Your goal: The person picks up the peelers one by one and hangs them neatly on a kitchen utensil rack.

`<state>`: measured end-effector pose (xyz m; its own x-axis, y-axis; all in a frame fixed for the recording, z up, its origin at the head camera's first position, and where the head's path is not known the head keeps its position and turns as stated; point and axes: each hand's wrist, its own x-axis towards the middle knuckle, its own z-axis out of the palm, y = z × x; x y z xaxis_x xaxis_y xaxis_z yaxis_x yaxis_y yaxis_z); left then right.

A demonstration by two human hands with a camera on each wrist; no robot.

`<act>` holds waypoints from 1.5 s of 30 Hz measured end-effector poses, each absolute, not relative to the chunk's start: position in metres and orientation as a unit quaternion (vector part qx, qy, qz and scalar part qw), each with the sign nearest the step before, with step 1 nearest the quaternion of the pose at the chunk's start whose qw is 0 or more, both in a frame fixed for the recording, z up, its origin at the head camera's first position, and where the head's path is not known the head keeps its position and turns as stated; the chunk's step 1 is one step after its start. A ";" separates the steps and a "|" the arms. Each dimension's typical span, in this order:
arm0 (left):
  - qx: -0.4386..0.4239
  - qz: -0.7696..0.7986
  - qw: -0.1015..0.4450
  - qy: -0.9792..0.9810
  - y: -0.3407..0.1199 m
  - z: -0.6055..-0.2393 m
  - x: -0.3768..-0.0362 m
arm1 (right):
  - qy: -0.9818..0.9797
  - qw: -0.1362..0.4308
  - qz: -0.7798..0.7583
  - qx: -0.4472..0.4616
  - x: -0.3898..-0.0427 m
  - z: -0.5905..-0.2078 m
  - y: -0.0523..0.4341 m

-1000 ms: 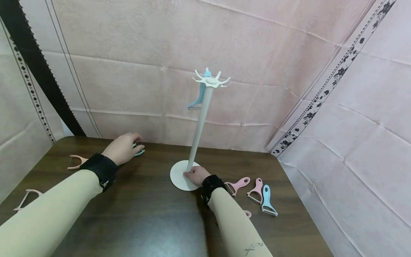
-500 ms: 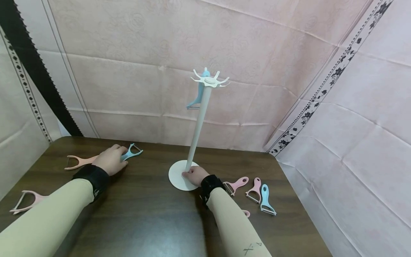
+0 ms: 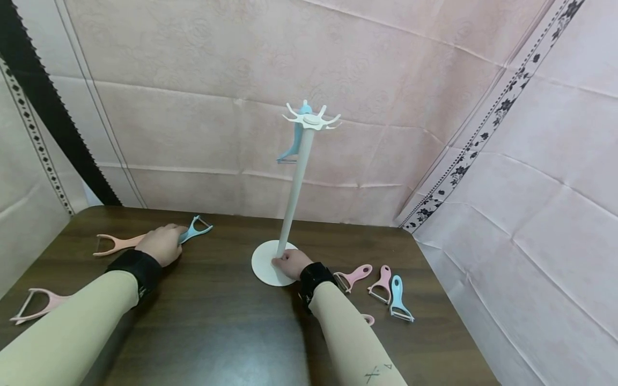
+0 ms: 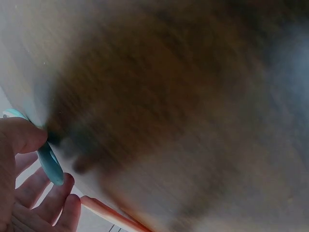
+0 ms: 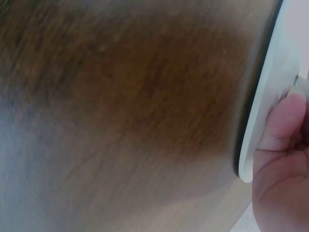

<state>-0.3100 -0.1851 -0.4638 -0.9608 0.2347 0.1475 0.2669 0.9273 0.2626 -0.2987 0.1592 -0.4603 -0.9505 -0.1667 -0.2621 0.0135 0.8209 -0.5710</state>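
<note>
- Head view: the left hand [image 3: 161, 244] pinches a light blue Y-shaped plastic peeler [image 3: 195, 230] by its handle, low over the dark wooden worktop [image 3: 217, 321], its blade end pointing away from the person.
- Left wrist view shows thumb and fingers [image 4: 19, 137] curled round that blue handle.
- The right hand [image 3: 289, 262] rests on the round base of a tall white hook stand [image 3: 295, 177], thumb pressed on the disc.
- A second blue peeler [image 3: 292, 142] hangs from the stand's top hooks.
- A salmon-pink peeler [image 3: 116, 244] lies just beside the left hand; two pink peelers [image 3: 354, 276] and a blue one [image 3: 398, 300] lie right of the base.
</note>
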 end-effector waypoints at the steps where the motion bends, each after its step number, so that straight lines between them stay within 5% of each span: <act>1: -0.128 -0.140 0.057 -0.980 -0.186 -0.465 -0.310 | 0.942 0.151 -0.297 -0.043 -0.298 -0.459 0.159; 45: -0.154 -0.111 0.049 -0.981 -0.185 -0.462 -0.304 | 0.945 0.139 -0.291 -0.041 -0.304 -0.469 0.160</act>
